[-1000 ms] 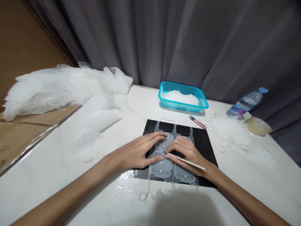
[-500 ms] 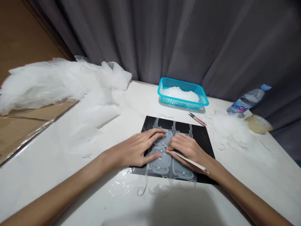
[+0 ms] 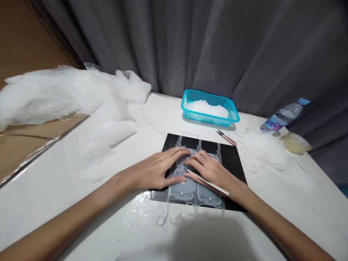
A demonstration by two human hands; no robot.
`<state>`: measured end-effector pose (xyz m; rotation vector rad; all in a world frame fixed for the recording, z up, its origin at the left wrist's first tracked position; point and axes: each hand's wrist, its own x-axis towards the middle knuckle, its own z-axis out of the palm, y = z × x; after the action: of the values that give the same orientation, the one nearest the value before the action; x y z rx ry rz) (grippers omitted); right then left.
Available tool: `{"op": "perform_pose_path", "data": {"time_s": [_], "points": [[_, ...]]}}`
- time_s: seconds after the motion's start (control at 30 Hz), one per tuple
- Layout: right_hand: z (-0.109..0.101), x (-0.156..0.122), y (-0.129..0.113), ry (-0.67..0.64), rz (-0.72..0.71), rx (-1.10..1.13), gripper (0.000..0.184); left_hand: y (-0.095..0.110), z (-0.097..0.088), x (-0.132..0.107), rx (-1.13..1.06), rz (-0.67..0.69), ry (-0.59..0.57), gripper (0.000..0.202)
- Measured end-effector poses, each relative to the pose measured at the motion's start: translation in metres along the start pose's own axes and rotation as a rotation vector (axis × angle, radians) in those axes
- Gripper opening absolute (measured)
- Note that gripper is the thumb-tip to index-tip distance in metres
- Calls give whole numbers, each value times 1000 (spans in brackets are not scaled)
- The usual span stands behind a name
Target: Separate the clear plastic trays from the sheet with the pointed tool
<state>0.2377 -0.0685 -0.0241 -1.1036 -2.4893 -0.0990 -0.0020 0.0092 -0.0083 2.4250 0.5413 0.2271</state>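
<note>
My left hand [image 3: 156,167] lies with thumb and fingers spread over the left side of a translucent moulded sheet [image 3: 182,188], which has rounded panels joined by thin edges. Beneath the sheet is a black mat [image 3: 233,165]. In my right hand [image 3: 209,167] a slender white stick-like tool [image 3: 209,183] rests between thumb and palm, slanting down to the right toward the wrist. The right fingertips touch the middle of the sheet, close to my left fingers, and partly hide the upper panels. Loose curled strips [image 3: 182,218] of the clear material hang off its near edge.
Behind the mat stands a blue basket [image 3: 210,119] of white pieces. Thread snips [image 3: 226,138] lie by the mat's far right corner. White scraps [image 3: 268,150], a water bottle [image 3: 284,116] and a tape roll [image 3: 295,143] are right. A translucent sheet pile [image 3: 67,90] covers cardboard [image 3: 35,139] at left.
My right hand has shifted left along the sheet, its fingers reaching closer to my left hand, and the white tool has moved with it. The left hand keeps its place on the sheet.
</note>
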Motion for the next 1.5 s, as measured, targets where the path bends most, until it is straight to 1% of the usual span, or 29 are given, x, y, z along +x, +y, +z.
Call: {"op": "perform_pose_path", "data": {"time_s": [0.07,0.13,0.23,0.3,0.33,0.37,0.43,0.5,0.6,0.73,0.8,0.83,0.87,0.9,0.93,0.97,1.0,1.03,1.07,1.13,1.23,1.27,1.3,1.33,1.4,1.43,1.47,1.5], "points": [[4,-1,2,13,-64,-94,25,-1,1,-2,2,-25,40,76],[7,-1,4,53,-130,-149,23,0,4,-4,54,-76,141,81],[7,1,5,132,-157,-166,19,3,8,-7,129,-219,323,72],[4,2,4,171,-128,-157,16,7,12,-8,74,-307,383,60],[3,3,4,180,-107,-145,16,9,14,-7,18,-340,375,54],[1,3,4,184,-85,-128,15,11,15,-7,-49,-369,343,50],[-1,2,4,183,-54,-83,14,14,18,-5,-194,-415,252,50],[-1,1,5,169,-41,-38,14,16,20,-2,-318,-445,199,52],[-2,0,4,128,-23,35,14,15,23,-1,-432,-448,180,49],[-3,2,-3,23,9,181,17,9,24,-1,-566,-450,103,44],[-5,4,1,-21,10,218,17,7,23,-1,-608,-460,88,43],[-7,5,7,-26,8,216,18,6,21,-1,-626,-465,81,43],[-11,6,18,2,20,198,19,6,19,-1,-648,-466,64,43],[-16,6,32,58,49,169,21,6,17,-1,-670,-460,37,44],[-22,6,48,166,125,125,24,7,15,-2,-692,-454,2,45],[-29,6,65,340,264,69,28,8,13,-2,-710,-451,-27,47],[-37,5,81,495,447,25,31,9,11,-3,-717,-455,-43,48],[-44,5,93,555,571,19,31,9,10,-3,-710,-465,-53,47],[-50,6,102,551,622,41,28,9,10,-4,-694,-478,-55,46],[-59,9,104,459,596,113,23,9,9,-5,-655,-487,-50,45],[-65,17,84,265,519,356,21,8,7,-8,-580,-464,-74,47],[-66,20,76,221,516,442,21,8,6,-9,-516,-462,-61,47],[-68,23,70,184,519,520,20,8,4,-9,-425,-466,-22,48],[-70,25,64,149,519,581,19,9,2,-9,-314,-473,49,48],[-74,29,55,52,485,675,17,12,-2,-6,-106,-467,272,53],[-75,31,52,-5,460,713,17,13,-3,-3,-45,-438,383,61],[-75,33,48,-60,434,747,17,14,-3,1,-25,-386,465,70],[-76,34,45,-108,412,779,17,15,-2,5,-41,-318,502,76]]}}
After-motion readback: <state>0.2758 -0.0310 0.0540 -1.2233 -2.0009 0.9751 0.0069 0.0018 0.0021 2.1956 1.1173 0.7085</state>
